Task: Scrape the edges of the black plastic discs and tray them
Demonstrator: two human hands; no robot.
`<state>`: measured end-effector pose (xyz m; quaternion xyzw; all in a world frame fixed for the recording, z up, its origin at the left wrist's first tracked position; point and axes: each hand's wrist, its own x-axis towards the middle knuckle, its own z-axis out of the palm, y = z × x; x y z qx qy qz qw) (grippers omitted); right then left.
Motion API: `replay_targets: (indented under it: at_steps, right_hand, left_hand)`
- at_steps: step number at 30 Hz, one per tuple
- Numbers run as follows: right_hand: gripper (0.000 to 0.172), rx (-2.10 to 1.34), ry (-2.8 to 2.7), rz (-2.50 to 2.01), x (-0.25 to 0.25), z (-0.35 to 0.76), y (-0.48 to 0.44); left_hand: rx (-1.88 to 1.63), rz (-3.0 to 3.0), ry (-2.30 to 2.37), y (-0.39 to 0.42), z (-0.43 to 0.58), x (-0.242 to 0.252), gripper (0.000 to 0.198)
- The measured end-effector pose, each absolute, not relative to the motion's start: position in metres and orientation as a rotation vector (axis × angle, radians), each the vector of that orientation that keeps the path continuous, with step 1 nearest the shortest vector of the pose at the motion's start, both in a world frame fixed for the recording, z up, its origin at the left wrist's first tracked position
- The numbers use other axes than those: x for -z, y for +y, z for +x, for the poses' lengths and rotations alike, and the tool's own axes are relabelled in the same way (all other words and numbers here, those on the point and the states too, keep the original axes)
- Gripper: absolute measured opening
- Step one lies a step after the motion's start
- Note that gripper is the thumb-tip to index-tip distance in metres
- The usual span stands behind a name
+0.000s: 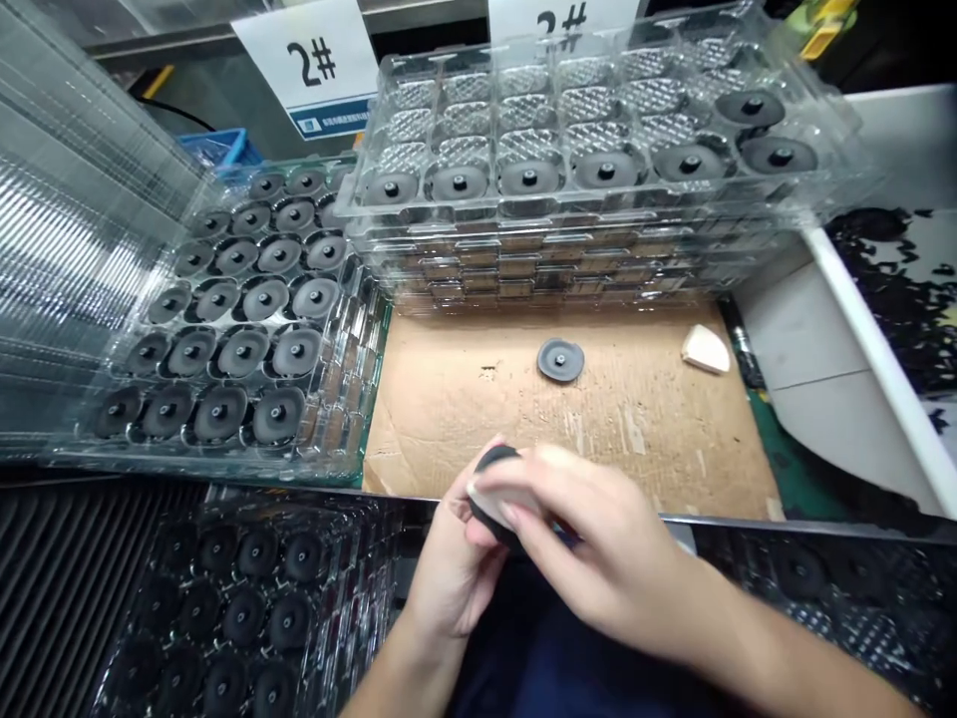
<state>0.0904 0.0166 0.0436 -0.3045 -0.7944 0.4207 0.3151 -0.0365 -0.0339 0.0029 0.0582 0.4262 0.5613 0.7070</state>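
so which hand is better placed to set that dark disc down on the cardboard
Left, probably: the left hand cradles the dark disc from below, while the right hand holds a pale pad against it.

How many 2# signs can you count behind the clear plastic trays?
2. One 2# sign stands behind the trays at left; the other, cut off by the top edge, stands to its right.
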Motion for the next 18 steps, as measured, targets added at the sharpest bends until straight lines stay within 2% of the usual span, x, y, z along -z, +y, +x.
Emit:
replay_targets:
  at_steps: [3, 8, 13, 16, 18]
  right_hand:
    - [0.026, -0.996, -2.043, -0.759, -0.042, 0.091, 0.014]
    - [0.023, -1.228, -2.1, -0.744, -0.043, 0.099, 0.011]
    - [0.025, -1.042, -2.077, -0.758, -0.047, 0.102, 0.019]
    - [0.024, -1.217, -2.163, -0.686, -0.05, 0.12, 0.017]
    - [0.021, -1.229, -2.223, -0.839, -0.052, 0.133, 0.017]
  left_hand:
    - [-1.23, 0.17, 0.949, -0.037, -0.035, -0.005, 0.054]
    - [-1.264, 0.151, 0.962, -0.038, -0.037, -0.004, 0.059]
    - [-1.193, 0.22, 0.929, -0.034, -0.031, -0.006, 0.058]
    - [-1.191, 0.178, 0.878, -0.033, -0.032, -0.007, 0.056]
    - [-1.189, 0.142, 0.845, -0.034, -0.031, -0.005, 0.059]
